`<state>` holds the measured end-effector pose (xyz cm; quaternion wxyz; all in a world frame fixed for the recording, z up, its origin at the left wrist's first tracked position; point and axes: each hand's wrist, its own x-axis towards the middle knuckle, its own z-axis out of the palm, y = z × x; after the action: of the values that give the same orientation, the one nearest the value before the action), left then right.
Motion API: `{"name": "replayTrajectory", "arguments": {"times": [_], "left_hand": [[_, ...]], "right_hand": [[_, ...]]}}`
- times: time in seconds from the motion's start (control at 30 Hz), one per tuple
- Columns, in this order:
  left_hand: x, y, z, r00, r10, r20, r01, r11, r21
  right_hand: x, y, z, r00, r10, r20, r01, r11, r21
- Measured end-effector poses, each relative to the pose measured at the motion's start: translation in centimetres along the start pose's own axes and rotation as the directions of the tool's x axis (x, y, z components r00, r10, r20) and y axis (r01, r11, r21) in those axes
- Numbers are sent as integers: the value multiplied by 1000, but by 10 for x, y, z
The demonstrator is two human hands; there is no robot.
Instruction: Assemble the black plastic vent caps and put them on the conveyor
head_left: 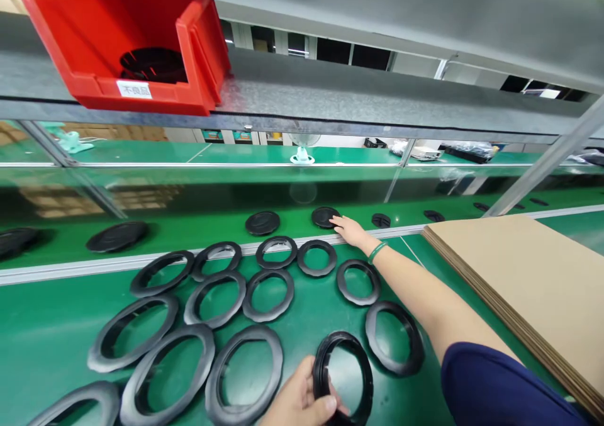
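At the bottom, my left hand (302,393) is closed around the left rim of a black plastic ring (363,375), holding it tilted up off the green table. My right arm reaches out to the belt at the back. There my right hand (349,231), with a green bangle at the wrist, has its fingers stretched out at the right edge of a round black disc (323,216). Whether the fingers grip the disc I cannot make out. Several more black rings (268,295) lie spread over the table between and left of my hands.
More black discs (262,223) lie along the green belt (212,226) behind a metal rail. A stack of cardboard sheets (514,256) lies on the right. Overhead, a red bin (136,95) holding black parts stands on a grey shelf (330,92); slanted metal posts support it.
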<state>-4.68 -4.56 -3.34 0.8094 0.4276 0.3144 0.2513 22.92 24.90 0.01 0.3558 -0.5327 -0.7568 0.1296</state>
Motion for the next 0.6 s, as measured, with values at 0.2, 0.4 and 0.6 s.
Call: {"name": "replayTrajectory", "arguments": {"times": [0.2,0.4,0.6], "left_hand": [[2,-2,-4,1000,-16,26,17,999,-45],[5,-2,1,999,-42,4,42,994,-102],[3,2,2,999,-46,-10,46,998,-38]], "right_hand": [[-24,89,-54,978,166,-130,-190,959,-209],[-31,144,-82,918,330,-218,-381,888,-257],[-30,158,-83,903,361,-232,-409,888,-210]]}}
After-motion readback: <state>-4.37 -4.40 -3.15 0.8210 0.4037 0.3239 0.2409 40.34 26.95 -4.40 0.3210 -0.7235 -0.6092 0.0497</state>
